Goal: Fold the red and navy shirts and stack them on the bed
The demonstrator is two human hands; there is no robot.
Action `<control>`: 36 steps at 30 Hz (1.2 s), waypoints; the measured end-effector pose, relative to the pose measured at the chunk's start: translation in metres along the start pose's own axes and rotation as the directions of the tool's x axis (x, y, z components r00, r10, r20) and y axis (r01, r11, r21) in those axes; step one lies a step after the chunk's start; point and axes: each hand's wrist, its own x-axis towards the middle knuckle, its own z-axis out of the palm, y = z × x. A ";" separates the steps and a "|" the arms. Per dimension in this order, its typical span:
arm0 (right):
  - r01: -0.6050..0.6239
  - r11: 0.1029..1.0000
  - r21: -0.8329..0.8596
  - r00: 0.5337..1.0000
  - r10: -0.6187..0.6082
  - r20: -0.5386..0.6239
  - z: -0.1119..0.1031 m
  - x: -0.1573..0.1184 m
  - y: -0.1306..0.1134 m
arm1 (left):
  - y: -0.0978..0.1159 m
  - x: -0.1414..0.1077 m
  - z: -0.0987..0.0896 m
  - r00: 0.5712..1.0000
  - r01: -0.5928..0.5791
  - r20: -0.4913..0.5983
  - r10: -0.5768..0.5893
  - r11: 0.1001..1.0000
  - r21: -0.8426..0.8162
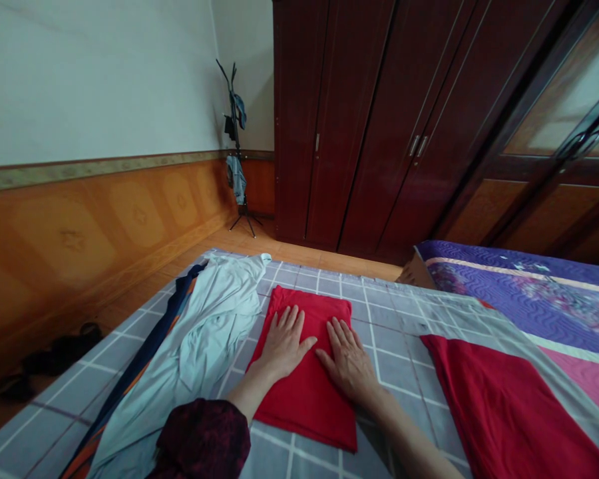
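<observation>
A red garment (309, 406), folded into a flat rectangle, lies on the grey checked bedsheet (394, 346) in front of me. My left hand (285, 344) rests flat on its upper left part, fingers stretched out. On the right side of the same garment, my right hand (348, 362) lies palm down with its fingers extended. Neither hand grips anything. Left of the folded piece, a light blue-grey garment (199, 346) is spread loosely over a navy and orange cloth (167, 332). Another red garment (509, 406) lies on the bed to the right.
A purple floral bedcover (509, 279) is at the right. Beyond the bed's far edge stand a dark red wardrobe (359, 133) and a coat rack (237, 140) with clothes on it. Dark shoes (54, 356) seem to lie on the floor at left.
</observation>
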 end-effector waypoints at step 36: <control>-0.037 0.999 -0.012 0.987 0.038 0.154 0.014 0.115 0.001 | -0.001 0.004 -0.010 0.992 0.126 0.048 -0.121 0.983 -0.136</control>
